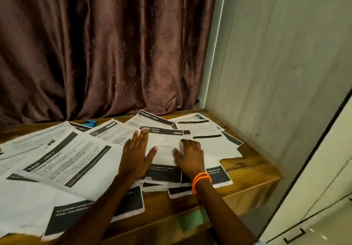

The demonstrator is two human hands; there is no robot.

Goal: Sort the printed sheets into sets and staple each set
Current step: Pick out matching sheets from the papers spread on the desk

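The left hand (137, 150) lies flat in the lower middle of the frame, fingers straight and together, thumb spread to the right, its grip released as the palm presses on the printed sheets (76, 155). Just to its right, the right hand (190, 155) rests on the same sheet with its fingers bent and spread, fingertips (183, 141) touching the paper; whether that grip pinches an edge or only presses cannot be told. An orange wristband (202, 181) of 2 thin loops circles the right wrist.

Under both hands sits a white sheet with a black header band reading "800" (162, 130) at its far edge. The rest of the sheets spread loosely across the wooden desk (253, 170), overlapping at many angles from the left edge of the frame to the right of centre, each with black bands and blurred text. One sheet toward the upper middle is headed "DRESSING TABLE" (150, 115).

A small blue object (91, 123), probably the stapler, sits at the far side of the desk, left of centre, partly hidden by paper. A brown patterned curtain (106, 46) fills the upper left, and a pale wall (276, 64) the upper right.
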